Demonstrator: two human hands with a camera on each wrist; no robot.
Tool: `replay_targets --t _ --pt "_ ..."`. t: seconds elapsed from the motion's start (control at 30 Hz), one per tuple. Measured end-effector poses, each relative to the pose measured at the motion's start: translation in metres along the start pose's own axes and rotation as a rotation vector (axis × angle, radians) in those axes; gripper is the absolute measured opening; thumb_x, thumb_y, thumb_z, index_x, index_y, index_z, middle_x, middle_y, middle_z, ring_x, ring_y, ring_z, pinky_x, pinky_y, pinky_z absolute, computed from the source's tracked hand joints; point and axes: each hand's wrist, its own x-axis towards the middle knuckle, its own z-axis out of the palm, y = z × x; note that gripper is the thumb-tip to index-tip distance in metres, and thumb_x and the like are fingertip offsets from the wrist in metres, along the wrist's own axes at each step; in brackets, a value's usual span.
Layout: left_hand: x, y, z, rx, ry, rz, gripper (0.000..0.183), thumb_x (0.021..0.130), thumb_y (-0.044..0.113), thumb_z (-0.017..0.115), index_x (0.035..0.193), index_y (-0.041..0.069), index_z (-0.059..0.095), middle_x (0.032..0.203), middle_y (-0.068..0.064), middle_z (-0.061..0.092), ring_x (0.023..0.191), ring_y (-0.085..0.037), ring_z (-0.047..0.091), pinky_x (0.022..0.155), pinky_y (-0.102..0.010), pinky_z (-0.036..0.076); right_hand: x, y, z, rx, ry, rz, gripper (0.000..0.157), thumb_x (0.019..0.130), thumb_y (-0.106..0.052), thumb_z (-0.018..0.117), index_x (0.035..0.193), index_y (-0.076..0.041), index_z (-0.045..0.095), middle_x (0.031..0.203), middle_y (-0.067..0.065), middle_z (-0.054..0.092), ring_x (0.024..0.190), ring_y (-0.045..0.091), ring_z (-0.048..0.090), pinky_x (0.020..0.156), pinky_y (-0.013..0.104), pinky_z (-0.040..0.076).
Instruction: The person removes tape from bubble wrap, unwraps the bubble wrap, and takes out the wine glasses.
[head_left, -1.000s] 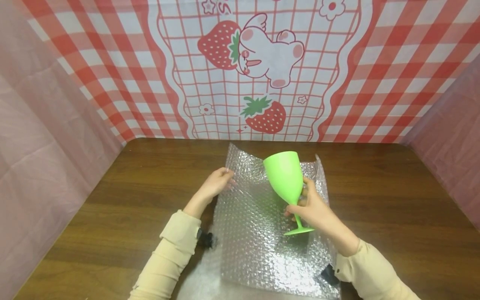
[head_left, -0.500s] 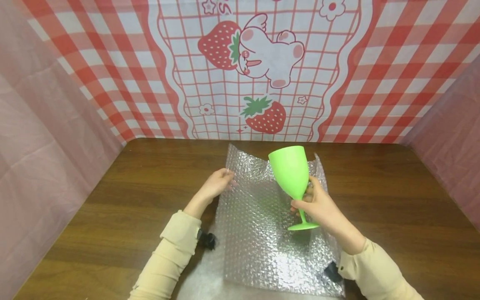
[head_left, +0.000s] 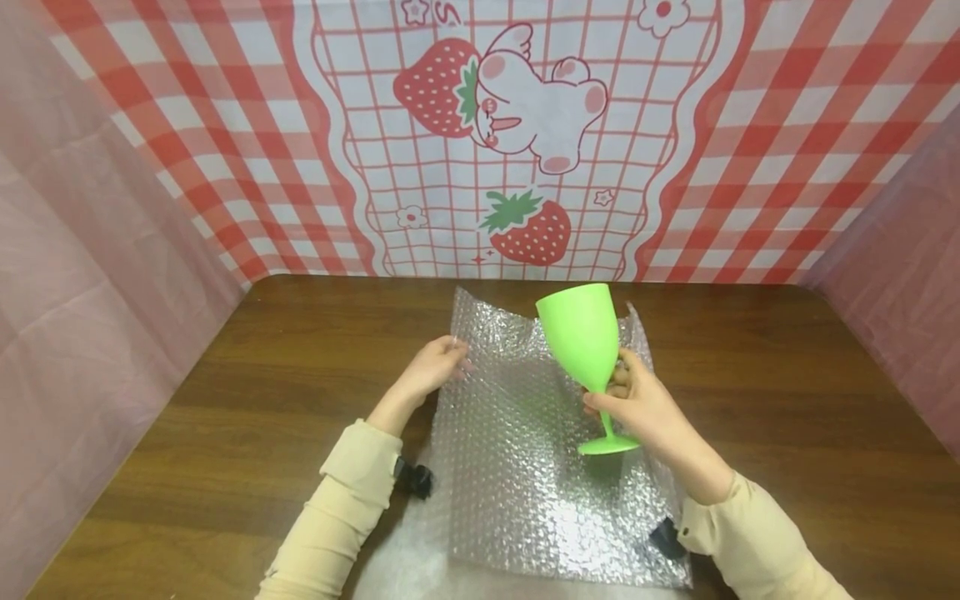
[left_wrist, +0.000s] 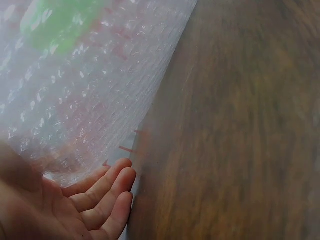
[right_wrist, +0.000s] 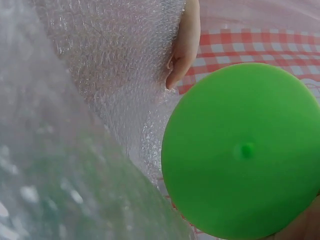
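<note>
A bright green goblet (head_left: 581, 333) is held tilted, bowl up, over the clear bubble wrap (head_left: 510, 467). My right hand (head_left: 648, 417) grips it at the stem, just under the bowl. The round foot (right_wrist: 240, 150) of the goblet faces the right wrist camera and hides most of that hand. At the wrap's upper left edge, my left hand (head_left: 435, 364) pinches the plastic between thumb and fingers. The left wrist view shows these fingers (left_wrist: 107, 197) fairly straight along the wrap's edge, the green showing blurred through the film.
Under the wrap is a brown wood-grain table (head_left: 247, 400), with a pale greyish sheet (head_left: 408, 550) near its front edge. A red-and-white checked cloth (head_left: 262, 125) with strawberries hangs behind. Pink curtains (head_left: 97, 250) close off both sides. Black wrist cameras (head_left: 415, 478) are strapped on.
My right hand has carried the goblet slightly right and upward. The bubble wrap's near right part has shifted a little to the right. My left hand has kept its place.
</note>
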Motion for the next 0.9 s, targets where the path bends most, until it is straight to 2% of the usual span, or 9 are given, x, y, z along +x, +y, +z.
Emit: replay_targets --t 0.3,0.57,0.9 --pt "-0.0005 0.0005 0.0002 0.001 -0.001 -0.012 0.029 0.089 0.021 0.041 0.106 -0.001 0.049 0.09 -0.013 0.06 0.077 -0.021 0.057 0.075 -0.034 0.047 0.001 -0.0014 -0.0032 -0.026 0.018 -0.003 0.064 0.076 -0.009 0.061 0.126 -0.001 0.021 0.104 0.028 0.05 0.086 0.034 0.056 0.07 0.041 0.048" --pt "0.0008 0.0001 0.0014 0.006 0.01 -0.016 0.027 0.089 0.019 0.042 0.104 -0.001 0.051 0.089 -0.014 0.059 0.075 -0.021 0.057 0.072 -0.032 0.047 0.0022 -0.0016 -0.0062 -0.054 0.048 -0.004 0.062 0.076 -0.011 0.062 0.125 -0.002 0.025 0.095 0.023 0.055 0.079 0.025 0.059 0.066 0.034 0.049" --pt "0.0013 -0.0007 0.0018 0.01 0.004 -0.018 0.029 0.089 0.022 0.042 0.104 -0.001 0.051 0.091 -0.013 0.059 0.076 -0.02 0.057 0.075 -0.033 0.047 -0.0003 -0.0041 -0.0094 -0.078 0.076 0.003 0.064 0.076 -0.017 0.062 0.126 -0.003 0.023 0.1 0.022 0.054 0.082 0.023 0.059 0.06 0.03 0.047"
